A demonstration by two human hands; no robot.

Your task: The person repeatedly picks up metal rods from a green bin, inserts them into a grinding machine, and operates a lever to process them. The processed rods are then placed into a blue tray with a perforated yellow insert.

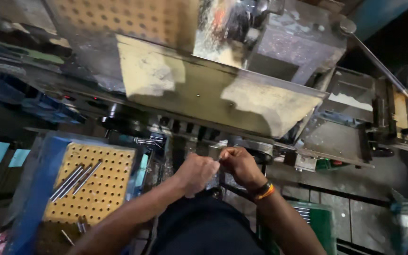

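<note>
Hands meet below the machine's guard plate (223, 101): our left hand (195, 174) and right hand (242, 166) each pinch, grip closed, a thin steel pin (220, 157). We judge it light, rigid and slippery; hold near its ends. Similar pins (76, 178) lie on the perforated tray (101, 191).

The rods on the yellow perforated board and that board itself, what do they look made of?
The rods look like bare metal, probably steel: grey, thin and straight, with bright glints. The perforated board has a matte yellow-tan face with regular round holes; it could be pegboard or plastic, the picture leaves that open.
</note>
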